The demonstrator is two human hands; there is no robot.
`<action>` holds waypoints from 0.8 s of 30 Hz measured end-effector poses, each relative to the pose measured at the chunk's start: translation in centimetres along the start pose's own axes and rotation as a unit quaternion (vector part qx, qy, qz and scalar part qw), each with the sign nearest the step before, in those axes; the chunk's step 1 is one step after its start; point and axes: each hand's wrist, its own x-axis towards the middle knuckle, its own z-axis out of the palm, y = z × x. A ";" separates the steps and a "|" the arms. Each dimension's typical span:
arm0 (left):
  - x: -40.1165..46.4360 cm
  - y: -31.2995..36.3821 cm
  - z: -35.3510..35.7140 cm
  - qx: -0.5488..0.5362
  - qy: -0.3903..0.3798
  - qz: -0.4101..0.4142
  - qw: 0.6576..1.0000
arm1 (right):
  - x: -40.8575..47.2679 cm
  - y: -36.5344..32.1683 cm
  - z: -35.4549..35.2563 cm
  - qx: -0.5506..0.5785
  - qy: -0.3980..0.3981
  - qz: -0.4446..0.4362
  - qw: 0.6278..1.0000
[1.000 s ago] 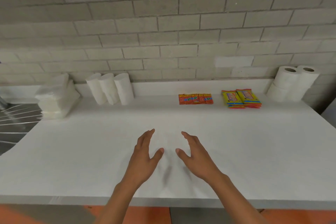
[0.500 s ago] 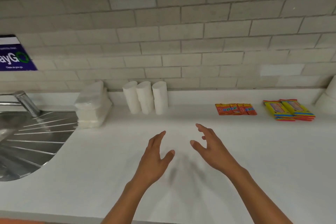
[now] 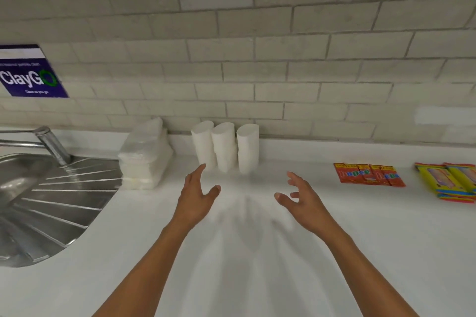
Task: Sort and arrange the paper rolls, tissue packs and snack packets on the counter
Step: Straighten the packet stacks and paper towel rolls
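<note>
Both hands empty, left hand [image 3: 196, 195] and right hand [image 3: 302, 198] fingers spread | three upright paper rolls [image 3: 225, 147] on worktop [image 3: 257, 252] | likely light, soft; grip mid-body gently.

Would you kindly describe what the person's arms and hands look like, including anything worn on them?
Both forearms are bare up to the bottom edge of the picture: no sleeves show. The left hand and the right hand carry no gloves, and no rings, watch or bracelet can be seen on the fingers or wrists.
</note>
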 end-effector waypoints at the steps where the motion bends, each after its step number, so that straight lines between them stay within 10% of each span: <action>1: 0.8 0.0 -0.1 -0.003 0.009 -0.009 1.000 | 0.9 -0.1 0.1 0.008 -0.004 0.006 1.000; 24: 22.6 -4.7 -0.3 -0.047 -0.001 -0.095 0.994 | 18.8 -3.0 6.4 0.048 0.013 0.115 0.992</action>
